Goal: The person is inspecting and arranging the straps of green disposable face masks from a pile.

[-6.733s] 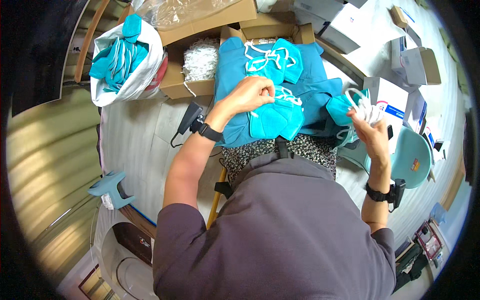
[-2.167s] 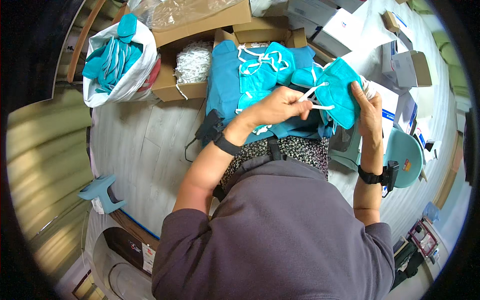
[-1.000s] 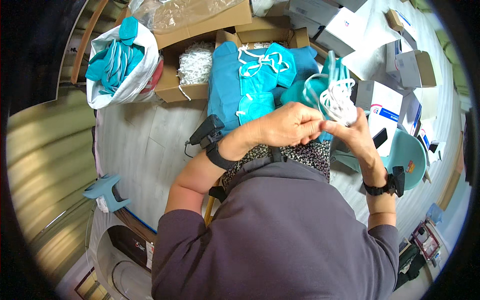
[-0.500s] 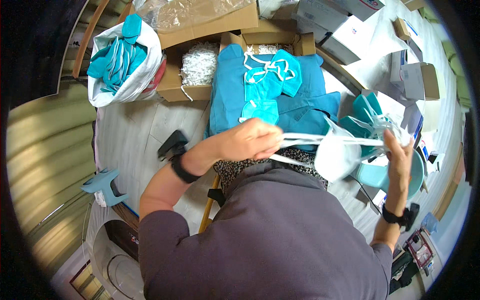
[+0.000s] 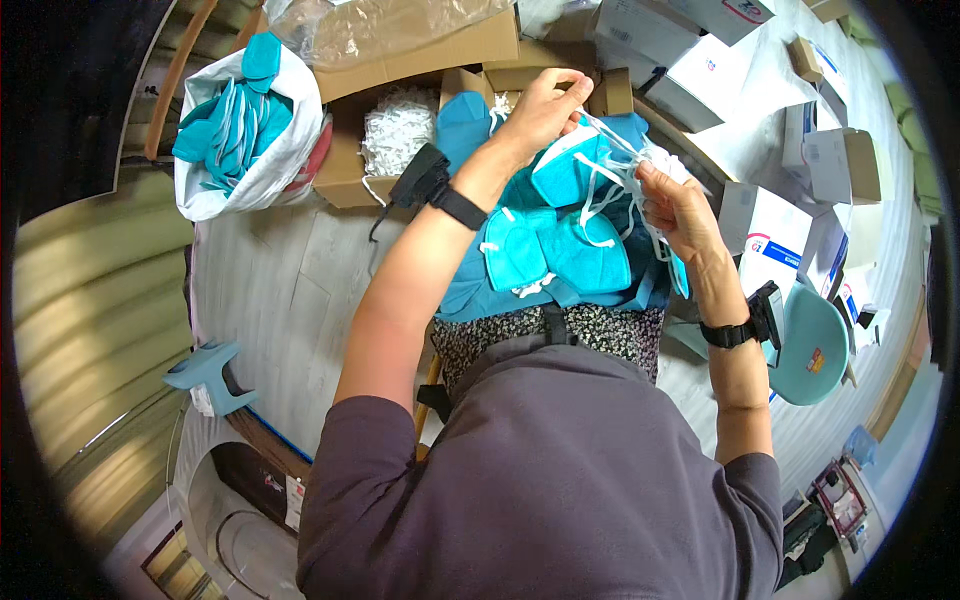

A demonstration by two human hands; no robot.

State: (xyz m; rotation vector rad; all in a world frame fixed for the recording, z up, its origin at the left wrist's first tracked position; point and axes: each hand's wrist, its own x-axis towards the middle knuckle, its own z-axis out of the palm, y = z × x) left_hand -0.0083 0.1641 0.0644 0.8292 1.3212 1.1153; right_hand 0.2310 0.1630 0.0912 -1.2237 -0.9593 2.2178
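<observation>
Teal mask point(image 5: 566, 172): just below the left hand point(image 5: 540, 115), tilted, seen over the blue cloth point(image 5: 470, 298); whether it rests on anything is unclear.
Mask handling: probably very light, with a springy shell that could crease under a hard squeeze.
White straps point(image 5: 605, 125): thin and limp, likely stretchy, easy to snag on one another.
Left fingers: together, apparently pinching a strap that runs toward the right hand point(image 5: 688, 212).
Right fingers: clamped on the strap bundle point(image 5: 668, 165), thumb pressed against it.
Flat masks point(image 5: 590, 258): two lie side by side on the cloth nearer the person.
Best hold: a strap close to where it joins the mask, or the rim taken lightly, leaving the face unpinched.
</observation>
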